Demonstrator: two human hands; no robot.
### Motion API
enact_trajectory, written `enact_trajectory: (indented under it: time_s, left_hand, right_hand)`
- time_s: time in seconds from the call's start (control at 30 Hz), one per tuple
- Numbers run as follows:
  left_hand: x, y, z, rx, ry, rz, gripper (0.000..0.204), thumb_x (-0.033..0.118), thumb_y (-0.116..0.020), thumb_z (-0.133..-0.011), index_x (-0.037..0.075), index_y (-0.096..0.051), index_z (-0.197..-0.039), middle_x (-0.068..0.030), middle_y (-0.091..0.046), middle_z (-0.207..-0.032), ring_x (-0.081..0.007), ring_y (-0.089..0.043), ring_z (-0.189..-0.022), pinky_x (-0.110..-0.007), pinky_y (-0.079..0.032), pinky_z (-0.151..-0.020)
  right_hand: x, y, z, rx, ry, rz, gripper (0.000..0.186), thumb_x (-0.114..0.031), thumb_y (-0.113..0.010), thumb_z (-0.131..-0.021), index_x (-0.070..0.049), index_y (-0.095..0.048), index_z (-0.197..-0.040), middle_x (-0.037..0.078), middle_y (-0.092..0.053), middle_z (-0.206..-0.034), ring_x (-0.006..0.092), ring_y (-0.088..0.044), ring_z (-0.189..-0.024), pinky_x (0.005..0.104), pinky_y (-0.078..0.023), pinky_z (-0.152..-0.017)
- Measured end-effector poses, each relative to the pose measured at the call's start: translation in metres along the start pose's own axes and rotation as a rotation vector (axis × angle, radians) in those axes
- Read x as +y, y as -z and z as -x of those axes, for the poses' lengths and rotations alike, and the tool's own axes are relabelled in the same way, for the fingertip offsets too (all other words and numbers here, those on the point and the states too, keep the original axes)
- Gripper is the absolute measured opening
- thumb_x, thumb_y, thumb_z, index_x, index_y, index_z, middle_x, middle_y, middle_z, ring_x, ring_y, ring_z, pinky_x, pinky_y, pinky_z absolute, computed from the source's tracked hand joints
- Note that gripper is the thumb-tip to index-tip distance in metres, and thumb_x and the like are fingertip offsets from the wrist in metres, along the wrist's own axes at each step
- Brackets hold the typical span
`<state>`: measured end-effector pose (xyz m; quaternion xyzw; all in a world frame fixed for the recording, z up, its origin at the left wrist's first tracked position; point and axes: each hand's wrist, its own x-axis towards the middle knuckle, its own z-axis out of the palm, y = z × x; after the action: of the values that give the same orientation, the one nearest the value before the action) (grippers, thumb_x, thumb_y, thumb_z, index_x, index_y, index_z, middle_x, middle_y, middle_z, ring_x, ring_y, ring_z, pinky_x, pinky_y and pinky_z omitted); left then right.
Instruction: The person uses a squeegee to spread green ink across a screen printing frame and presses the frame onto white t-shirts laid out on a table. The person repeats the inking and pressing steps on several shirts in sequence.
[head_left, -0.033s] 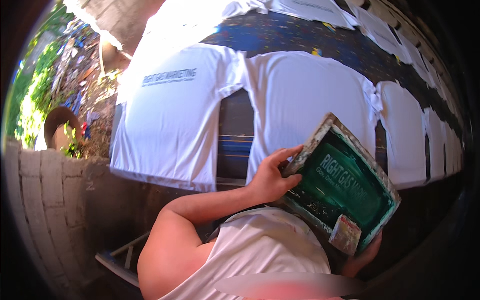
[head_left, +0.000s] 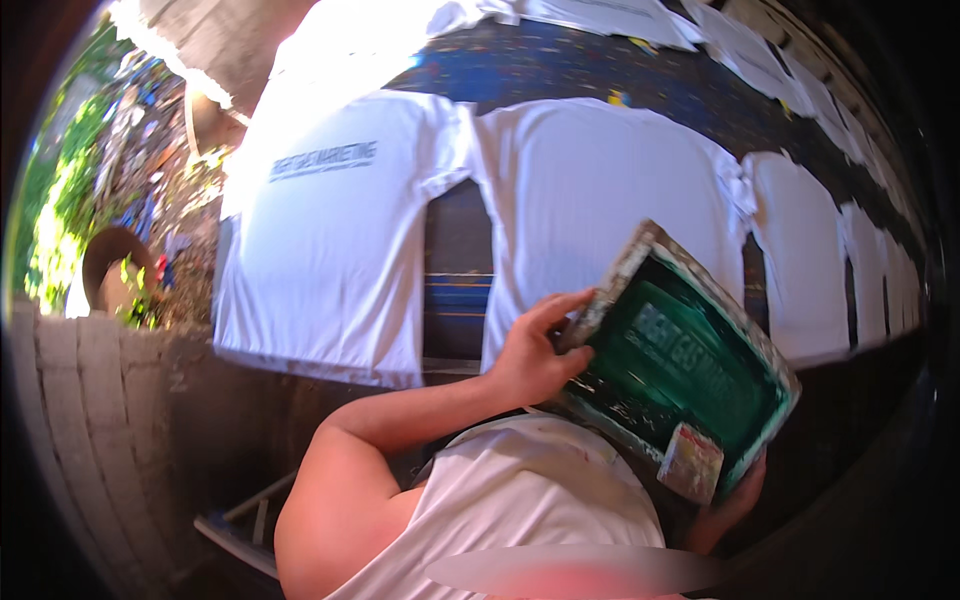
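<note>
Me: Shirts have slid a touch left in my view since the last frame, probably my head turning. My hands and the screen barely shifted.

Them: ok so what's risky?

Me: On the left, the printed shirt (head_left: 320, 240) on the dark table (head_left: 458, 228): if that lettering's wet, a dragging arm could smear it. Next, my left hand (head_left: 540, 355), just by the near end of the blank shirt (head_left: 605, 190), pinches the left rim of the tilted green framed screen (head_left: 685, 350). Can't tell if screen and cloth touch; a dip could smudge the white.

Them: and the grubby block (head_left: 691, 465)?

Me: Sitting at the screen's near end, nothing visibly pinning it. More tilt and I reckon it'd slide out. My right hand (head_left: 738, 497) is at the near right edge, mostly hidden, so no telling how firmly it's gripping.
</note>
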<state>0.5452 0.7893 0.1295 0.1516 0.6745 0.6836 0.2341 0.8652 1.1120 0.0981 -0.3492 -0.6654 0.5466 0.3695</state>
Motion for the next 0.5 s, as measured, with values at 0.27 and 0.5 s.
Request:
enact_trajectory:
  time_s: [0.27, 0.5]
  left_hand:
    - [-0.025, 0.001, -0.032, 0.222, -0.135, 0.17, 0.074, -0.021, -0.07, -0.09, -0.002, -0.059, -0.161, -0.0145, -0.055, -0.168, -0.022, -0.063, -0.142, -0.035, -0.055, -0.115]
    - [-0.023, 0.013, -0.052, 0.473, -0.103, 0.205, 0.072, -0.023, -0.064, -0.093, -0.007, -0.054, -0.163, -0.0167, -0.073, -0.143, -0.0189, -0.074, -0.123, -0.03, -0.058, -0.104]
  right_hand:
    - [0.016, -0.038, -0.12, -0.226, -0.108, -0.336, 0.057, -0.028, -0.051, -0.118, 0.012, -0.057, -0.157, 0.022, -0.068, -0.149, 0.029, -0.067, -0.136, 0.0447, -0.05, -0.119]
    - [0.033, -0.132, -0.218, -0.37, -0.194, -0.284, 0.057, -0.032, -0.053, -0.12, 0.011, -0.058, -0.157, 0.02, -0.065, -0.156, 0.0266, -0.062, -0.143, 0.0411, -0.043, -0.126]
